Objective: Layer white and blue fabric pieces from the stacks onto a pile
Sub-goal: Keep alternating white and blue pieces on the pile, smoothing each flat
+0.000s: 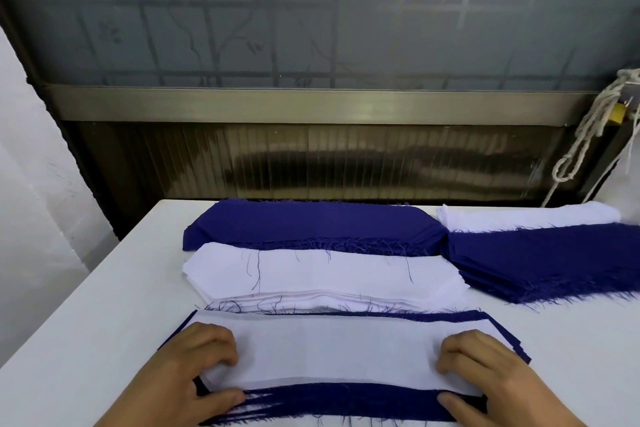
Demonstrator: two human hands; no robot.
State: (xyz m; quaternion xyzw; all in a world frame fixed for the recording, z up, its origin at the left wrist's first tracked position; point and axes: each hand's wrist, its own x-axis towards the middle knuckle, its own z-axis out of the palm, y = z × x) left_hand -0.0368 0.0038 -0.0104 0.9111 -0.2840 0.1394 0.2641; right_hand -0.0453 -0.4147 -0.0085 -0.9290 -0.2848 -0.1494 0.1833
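Observation:
A white fabric piece [332,354] lies on a frayed blue piece [332,402] at the table's near edge, forming the pile. My left hand [194,367] grips the pile's left end, fingers curled on top and thumb at the front edge. My right hand [485,371] grips the right end the same way. Just behind the pile sits a stack of white pieces [322,274]. Behind that lies a stack of blue pieces [311,225].
A second blue stack [547,260] lies at the right, with a white stack [526,217] behind it. The white table [104,305] ends at a dark frosted window. A knotted rope [585,135] hangs at the far right.

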